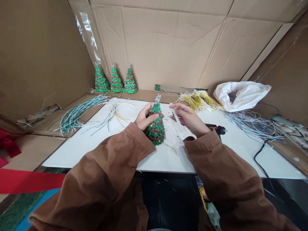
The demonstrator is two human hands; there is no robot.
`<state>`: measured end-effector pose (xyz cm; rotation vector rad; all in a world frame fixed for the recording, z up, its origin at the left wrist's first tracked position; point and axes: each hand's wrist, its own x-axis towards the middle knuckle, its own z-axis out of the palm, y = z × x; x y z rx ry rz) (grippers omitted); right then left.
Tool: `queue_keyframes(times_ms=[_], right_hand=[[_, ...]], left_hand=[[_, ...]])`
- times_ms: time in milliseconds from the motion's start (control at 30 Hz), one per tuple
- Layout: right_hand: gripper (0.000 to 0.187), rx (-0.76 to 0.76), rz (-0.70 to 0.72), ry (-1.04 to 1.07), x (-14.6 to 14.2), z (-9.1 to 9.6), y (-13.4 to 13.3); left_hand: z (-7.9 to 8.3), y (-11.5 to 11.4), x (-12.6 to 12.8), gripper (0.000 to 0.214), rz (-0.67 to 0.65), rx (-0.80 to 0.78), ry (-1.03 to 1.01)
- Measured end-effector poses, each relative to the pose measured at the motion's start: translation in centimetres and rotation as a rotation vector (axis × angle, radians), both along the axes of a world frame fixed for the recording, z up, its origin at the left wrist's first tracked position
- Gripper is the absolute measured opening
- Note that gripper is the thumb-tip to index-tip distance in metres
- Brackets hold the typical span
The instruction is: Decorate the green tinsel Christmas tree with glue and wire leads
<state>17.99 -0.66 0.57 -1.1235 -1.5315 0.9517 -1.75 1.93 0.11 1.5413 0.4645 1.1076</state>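
Observation:
My left hand (144, 118) is wrapped round a small green glittery Christmas tree (156, 127) with red bands, held upright on the white board (101, 141). A clear star-like tip tops the tree. My right hand (189, 118) is closed on a thin whitish translucent stick (175, 116), just right of the tree and a little apart from it. Both arms wear brown sleeves.
Three finished green trees (115, 81) stand at the back left against the cardboard wall. Green and white wires (77, 114) lie left, yellow wires (197, 99) at the back, grey wires (250, 123) and a white plastic bag (240, 94) right. A black glue gun (216, 129) lies behind my right wrist.

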Motion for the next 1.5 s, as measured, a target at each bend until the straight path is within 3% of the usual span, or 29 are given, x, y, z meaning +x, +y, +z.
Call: queue_keyframes(times_ms=[100, 233, 367, 500, 700, 867, 1100, 1500], right_hand=[[0.031, 0.066, 0.075, 0.211, 0.0, 0.9, -0.8], [0.026, 0.256, -0.080, 0.231, -1.1, 0.2, -1.5], [0.028, 0.510, -0.240, 0.042, -1.6, -1.6, -2.5], [0.035, 0.721, -0.138, -0.232, -1.1, -2.9, -3.6], [0.054, 0.759, 0.006, -0.345, -1.6, -2.4, -3.6], [0.044, 0.822, 0.038, -0.257, -2.3, -2.2, -3.5], [0.029, 1.103, 0.042, -0.274, -2.5, -2.7, -2.9], [0.028, 1.052, 0.054, -0.272, -2.5, -2.7, -3.0]], left_hand=[[-0.1, 0.5, 0.0, 0.040, 0.016, -0.010, 0.024], [-0.7, 1.2, 0.0, 0.049, -0.020, -0.045, 0.067], [-1.4, 1.1, 0.2, 0.057, -0.038, -0.055, 0.110], [-1.6, 0.4, 0.6, 0.058, 0.078, -0.042, 0.085], [-1.7, -0.1, 0.9, 0.050, 0.185, -0.003, 0.059], [-1.8, -0.1, 0.9, 0.051, 0.203, 0.015, 0.074], [-1.5, -0.3, 1.0, 0.048, 0.243, 0.039, 0.130], [-1.8, -0.2, 1.1, 0.048, 0.291, 0.057, 0.151]])
